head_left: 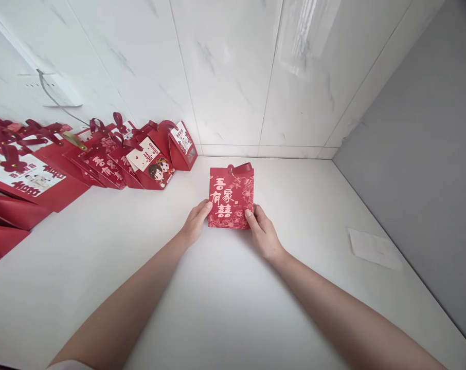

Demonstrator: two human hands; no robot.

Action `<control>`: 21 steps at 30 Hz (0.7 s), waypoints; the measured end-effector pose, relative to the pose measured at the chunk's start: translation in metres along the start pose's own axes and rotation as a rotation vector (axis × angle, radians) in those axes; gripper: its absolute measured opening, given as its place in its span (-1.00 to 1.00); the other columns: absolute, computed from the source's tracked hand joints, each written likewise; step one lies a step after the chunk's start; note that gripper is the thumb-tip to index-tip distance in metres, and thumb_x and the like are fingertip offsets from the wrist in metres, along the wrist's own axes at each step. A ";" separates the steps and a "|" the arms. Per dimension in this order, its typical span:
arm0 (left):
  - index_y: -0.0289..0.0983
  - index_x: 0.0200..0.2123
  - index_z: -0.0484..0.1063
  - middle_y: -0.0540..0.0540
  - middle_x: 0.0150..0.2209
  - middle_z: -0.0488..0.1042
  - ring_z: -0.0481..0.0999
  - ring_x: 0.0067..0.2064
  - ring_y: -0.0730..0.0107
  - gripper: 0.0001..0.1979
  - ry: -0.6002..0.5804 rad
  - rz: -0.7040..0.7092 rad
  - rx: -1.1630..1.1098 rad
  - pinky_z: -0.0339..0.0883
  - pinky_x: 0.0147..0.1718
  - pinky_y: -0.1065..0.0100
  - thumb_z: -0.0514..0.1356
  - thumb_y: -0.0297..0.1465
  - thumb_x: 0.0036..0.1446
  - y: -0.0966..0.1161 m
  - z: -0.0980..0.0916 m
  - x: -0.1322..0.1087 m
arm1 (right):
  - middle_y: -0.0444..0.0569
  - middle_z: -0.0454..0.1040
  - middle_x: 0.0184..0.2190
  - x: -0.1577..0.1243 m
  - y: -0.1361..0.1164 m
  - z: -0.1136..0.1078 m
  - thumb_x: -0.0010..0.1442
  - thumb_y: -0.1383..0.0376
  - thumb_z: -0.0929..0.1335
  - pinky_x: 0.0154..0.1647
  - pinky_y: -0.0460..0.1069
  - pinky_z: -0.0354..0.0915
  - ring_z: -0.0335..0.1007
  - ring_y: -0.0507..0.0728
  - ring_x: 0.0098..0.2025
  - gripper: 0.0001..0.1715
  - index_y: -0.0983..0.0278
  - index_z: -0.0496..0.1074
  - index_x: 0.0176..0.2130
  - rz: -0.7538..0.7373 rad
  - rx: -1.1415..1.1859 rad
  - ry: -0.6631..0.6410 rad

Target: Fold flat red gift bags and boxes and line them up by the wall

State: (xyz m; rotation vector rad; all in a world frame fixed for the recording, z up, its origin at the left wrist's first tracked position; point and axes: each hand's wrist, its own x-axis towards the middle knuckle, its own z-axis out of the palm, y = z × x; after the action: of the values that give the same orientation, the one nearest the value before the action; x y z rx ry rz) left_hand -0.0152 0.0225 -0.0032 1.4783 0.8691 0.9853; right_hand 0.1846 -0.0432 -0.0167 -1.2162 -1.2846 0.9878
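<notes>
A red gift box (238, 198) with white Chinese lettering and pale flower prints is held upright in front of me, its printed face towards me. A dark red ribbon loop (241, 168) with a small gold stud tops it. My left hand (197, 218) grips the box's left edge, thumb in front and fingers mostly hidden behind. My right hand (263, 229) pinches the lower right edge, its thumb on the printed face. Both hands are closed on the box, over the white table (221, 298).
Several red gift boxes (102, 162) with ribbon handles stand along the left back, against the marble-patterned wall (225, 67). A cable (55, 95) hangs from a wall socket behind them. A white flat piece (374, 249) lies at right, near the grey panel (422, 154).
</notes>
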 end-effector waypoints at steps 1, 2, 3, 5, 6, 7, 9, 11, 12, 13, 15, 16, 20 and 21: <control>-0.31 0.01 0.46 -0.20 0.11 0.47 0.42 0.12 0.11 -0.52 -0.006 0.011 0.004 0.23 0.15 0.20 0.07 -0.06 0.28 -0.001 0.000 0.000 | -0.03 0.43 0.13 0.000 0.000 0.000 0.38 -0.03 0.19 0.13 0.14 0.25 0.37 0.24 0.10 -0.59 0.14 0.37 0.00 -0.004 0.003 -0.001; -0.31 0.02 0.45 -0.20 0.11 0.47 0.42 0.12 0.11 -0.53 -0.008 0.023 0.013 0.23 0.15 0.20 0.06 -0.07 0.30 -0.002 -0.001 0.000 | -0.03 0.43 0.14 0.000 0.001 0.000 0.38 -0.03 0.19 0.13 0.14 0.25 0.36 0.24 0.10 -0.60 0.14 0.37 -0.01 -0.006 0.008 -0.003; -0.31 0.03 0.45 -0.20 0.10 0.47 0.42 0.12 0.12 -0.53 -0.008 0.036 0.026 0.23 0.14 0.21 0.05 -0.08 0.30 -0.003 -0.001 0.000 | -0.03 0.42 0.14 0.000 0.001 0.000 0.38 -0.03 0.19 0.13 0.13 0.24 0.36 0.24 0.11 -0.60 0.14 0.36 -0.01 -0.006 0.013 -0.005; -0.30 0.02 0.46 -0.19 0.09 0.47 0.42 0.12 0.13 -0.55 -0.008 0.054 0.046 0.24 0.14 0.23 0.04 -0.09 0.32 -0.006 -0.002 0.000 | -0.04 0.41 0.15 0.000 0.001 0.000 0.38 -0.03 0.18 0.13 0.12 0.24 0.35 0.23 0.11 -0.61 0.13 0.35 -0.03 0.001 0.017 -0.010; -0.30 0.01 0.46 -0.19 0.09 0.46 0.42 0.11 0.14 -0.55 -0.009 0.056 0.052 0.24 0.13 0.23 0.04 -0.09 0.32 -0.007 -0.003 0.000 | -0.04 0.41 0.14 -0.001 0.001 0.000 0.38 -0.04 0.18 0.11 0.12 0.25 0.36 0.23 0.10 -0.63 0.14 0.34 -0.06 0.007 0.016 -0.010; -0.29 0.00 0.47 -0.19 0.10 0.45 0.42 0.11 0.14 -0.56 -0.011 0.055 0.058 0.25 0.13 0.24 0.04 -0.09 0.32 -0.009 -0.003 0.000 | -0.04 0.41 0.14 -0.001 0.001 0.000 0.38 -0.04 0.19 0.08 0.12 0.26 0.37 0.22 0.07 -0.64 0.14 0.32 -0.10 0.013 0.016 -0.007; -0.28 -0.08 0.50 -0.19 0.10 0.42 0.42 0.10 0.15 -0.58 -0.007 0.064 0.089 0.27 0.11 0.25 0.05 -0.09 0.30 -0.011 -0.003 -0.001 | -0.03 0.41 0.12 -0.001 0.001 0.001 0.37 -0.04 0.19 0.04 0.11 0.27 0.38 0.21 0.04 -0.67 0.14 0.28 -0.15 0.020 0.028 0.019; -0.29 -0.18 0.52 -0.19 0.05 0.42 0.43 0.06 0.17 -0.61 -0.007 0.088 0.156 0.29 0.05 0.28 0.09 -0.10 0.28 -0.012 -0.003 -0.001 | -0.02 0.40 0.11 -0.001 0.002 0.001 0.38 -0.03 0.18 0.08 0.11 0.24 0.35 0.20 0.06 -0.67 0.13 0.26 -0.10 0.015 0.047 0.056; -0.30 -0.23 0.52 -0.18 0.00 0.43 0.44 0.02 0.18 -0.61 -0.013 0.099 0.197 0.31 0.01 0.29 0.11 -0.10 0.26 -0.012 -0.002 -0.002 | -0.02 0.40 0.10 -0.001 0.003 0.000 0.38 -0.02 0.18 0.11 0.12 0.22 0.33 0.21 0.09 -0.66 0.13 0.27 -0.05 0.013 0.048 0.065; -0.31 -0.28 0.52 -0.18 -0.05 0.44 0.44 -0.03 0.20 -0.61 -0.020 0.105 0.232 0.32 -0.05 0.31 0.12 -0.09 0.25 -0.012 -0.001 -0.002 | -0.02 0.41 0.08 -0.001 0.003 0.000 0.38 -0.02 0.17 0.14 0.12 0.20 0.32 0.21 0.11 -0.64 0.12 0.27 0.00 0.014 0.040 0.069; -0.32 -0.34 0.49 -0.16 -0.14 0.44 0.45 -0.16 0.26 -0.60 -0.029 0.099 0.272 0.34 -0.18 0.33 0.13 -0.08 0.24 -0.011 0.001 -0.003 | -0.03 0.43 0.05 0.000 0.005 -0.001 0.38 -0.01 0.18 0.14 0.13 0.20 0.33 0.22 0.09 -0.60 0.11 0.27 0.07 0.022 0.016 0.058; -0.32 -0.36 0.48 -0.15 -0.18 0.44 0.43 -0.22 0.30 -0.58 -0.028 0.089 0.272 0.33 -0.24 0.34 0.12 -0.07 0.25 -0.011 0.001 -0.004 | -0.03 0.44 0.04 0.001 0.005 -0.002 0.37 -0.01 0.19 0.12 0.14 0.21 0.34 0.23 0.07 -0.60 0.12 0.28 0.07 0.029 0.007 0.051; -0.31 -0.35 0.48 -0.15 -0.19 0.47 0.44 -0.24 0.30 -0.57 -0.017 0.053 0.216 0.35 -0.24 0.32 0.07 -0.07 0.28 -0.009 0.003 -0.004 | 0.00 0.44 0.03 0.001 0.004 -0.002 0.30 -0.03 0.28 0.07 0.13 0.25 0.36 0.23 0.02 -0.59 0.14 0.29 0.02 0.047 0.057 0.069; -0.31 -0.31 0.50 -0.16 -0.15 0.49 0.46 -0.17 0.26 -0.58 -0.020 0.051 0.200 0.36 -0.17 0.30 0.07 -0.08 0.28 -0.008 0.003 -0.004 | 0.00 0.43 0.05 0.001 0.003 -0.002 0.28 -0.03 0.30 0.06 0.13 0.25 0.37 0.23 0.03 -0.61 0.15 0.30 -0.04 0.050 0.086 0.084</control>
State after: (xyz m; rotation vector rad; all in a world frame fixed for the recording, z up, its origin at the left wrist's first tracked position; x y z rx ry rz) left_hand -0.0136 0.0188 -0.0118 1.6834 0.9412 0.9409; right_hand 0.1865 -0.0422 -0.0193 -1.2151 -1.1397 1.0070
